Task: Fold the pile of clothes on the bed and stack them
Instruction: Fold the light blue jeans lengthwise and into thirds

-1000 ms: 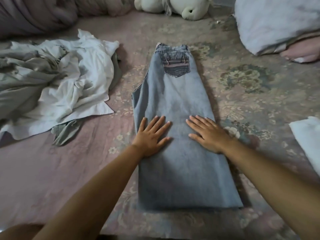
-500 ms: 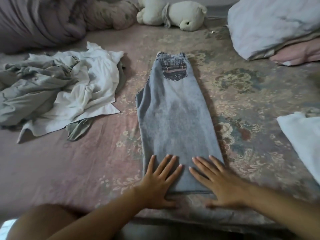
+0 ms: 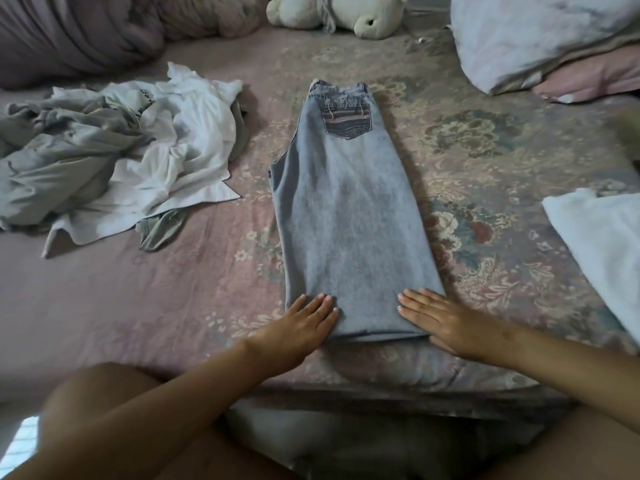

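Note:
Light blue jeans (image 3: 346,209) lie folded lengthwise on the bed, waistband far, hem near, with a striped back pocket facing up. My left hand (image 3: 298,327) lies flat with straight fingers at the hem's left corner. My right hand (image 3: 446,323) lies flat at the hem's right corner. A crumpled pile of white and grey clothes (image 3: 117,164) sits to the left of the jeans. A folded white garment (image 3: 602,251) lies at the right edge.
The floral pink bedsheet (image 3: 485,161) covers the bed; its near edge runs just below my hands. A bunched duvet (image 3: 79,29) lies at the far left, a plush toy (image 3: 339,12) at the far middle, pillows (image 3: 540,36) at the far right.
Both hands have slid down the jeans from the middle to the hem and spread apart to its two corners. The camera has drawn back.

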### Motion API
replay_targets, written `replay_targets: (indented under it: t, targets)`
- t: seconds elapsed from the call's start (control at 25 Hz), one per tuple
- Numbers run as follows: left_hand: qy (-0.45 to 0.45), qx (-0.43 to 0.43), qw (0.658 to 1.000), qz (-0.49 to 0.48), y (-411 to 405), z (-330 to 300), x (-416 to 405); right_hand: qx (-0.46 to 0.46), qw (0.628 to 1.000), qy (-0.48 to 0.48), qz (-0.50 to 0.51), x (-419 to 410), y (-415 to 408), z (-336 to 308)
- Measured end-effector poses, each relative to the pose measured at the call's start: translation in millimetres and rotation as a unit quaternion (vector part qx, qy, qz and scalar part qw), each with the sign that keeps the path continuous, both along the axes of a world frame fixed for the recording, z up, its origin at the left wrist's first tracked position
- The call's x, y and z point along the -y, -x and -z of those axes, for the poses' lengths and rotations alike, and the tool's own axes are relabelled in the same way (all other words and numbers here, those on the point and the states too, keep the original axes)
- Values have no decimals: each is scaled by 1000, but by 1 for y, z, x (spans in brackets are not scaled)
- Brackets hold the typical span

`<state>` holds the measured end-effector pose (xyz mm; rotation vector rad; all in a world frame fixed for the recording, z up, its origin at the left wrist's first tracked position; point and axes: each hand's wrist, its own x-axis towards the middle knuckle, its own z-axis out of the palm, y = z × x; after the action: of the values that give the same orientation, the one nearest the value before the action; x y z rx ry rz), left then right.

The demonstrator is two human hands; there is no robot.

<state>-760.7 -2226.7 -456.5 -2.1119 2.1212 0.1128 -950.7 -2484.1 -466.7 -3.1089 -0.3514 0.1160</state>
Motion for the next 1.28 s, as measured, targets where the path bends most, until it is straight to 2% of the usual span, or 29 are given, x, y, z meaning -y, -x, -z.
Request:
replay_targets:
  t: [0.08, 0.12, 0.2, 0.28, 0.32, 0.36, 0.44, 0.56, 0.6, 0.68, 0.72, 0.76, 0.84, 0.92, 0.96, 1.0, 1.04, 1.12, 1.16, 1.2, 1.28]
  targets:
    - [-51, -112, 992, -11, 16, -24, -5, -91, 991, -93, 41, -13, 12, -22]
    - [-114, -190, 975, -30, 19, -41, -9, -161, 969, -164, 90, -18, 14, -40]
    - [-201, -346, 913, -78, 9, -77, -4, -321, 877, -317, 164, -16, 7, -79]
    - [-236, -452, 855, -90, -18, -107, 10, -389, 809, -386, 212, 2, -24, -117]
    - [-232, -508, 820, -125, -37, -114, 17, -391, 788, -414, 233, 13, -42, -130]
    - [-204, -578, 769, -180, -57, -119, 27, -375, 757, -459, 274, 24, -62, -144]
    - [-82, -674, 675, -288, -100, -116, 51, -284, 710, -543, 348, 47, -108, -159]
    - [135, -666, 615, -400, -162, -99, 93, -129, 671, -616, 391, 89, -181, -144]
    - [191, -663, 574, -441, -176, -87, 104, -93, 650, -637, 403, 97, -198, -132]
    - [213, -676, 482, -515, -183, -58, 113, -55, 632, -633, 444, 104, -207, -95]
    - [203, -670, 473, -535, -177, -44, 111, -57, 625, -614, 479, 101, -198, -77]
    - [196, -648, 496, -543, -172, -32, 106, -47, 620, -594, 510, 99, -186, -59]
    - [183, -577, 582, -544, -161, -17, 95, -21, 625, -580, 522, 97, -163, -32]
    - [145, -472, 680, -542, -148, -12, 87, -9, 691, -508, 513, 92, -150, -25]
    - [147, -420, 718, -535, -141, -10, 88, 8, 721, -473, 506, 91, -149, -25]
    - [181, -382, 740, -523, -136, -8, 90, 41, 742, -449, 496, 88, -152, -27]
    - [234, -368, 740, -511, -132, -7, 94, 92, 749, -439, 488, 85, -156, -29]
    - [334, -393, 690, -508, -132, -10, 103, 188, 723, -445, 493, 76, -170, -35]
    - [339, -411, 668, -519, -134, -11, 106, 203, 710, -443, 507, 73, -175, -35]
    - [314, -417, 661, -540, -136, -10, 107, 186, 706, -436, 526, 72, -177, -33]
    - [242, -389, 673, -581, -128, 2, 98, 106, 730, -369, 566, 70, -167, -20]
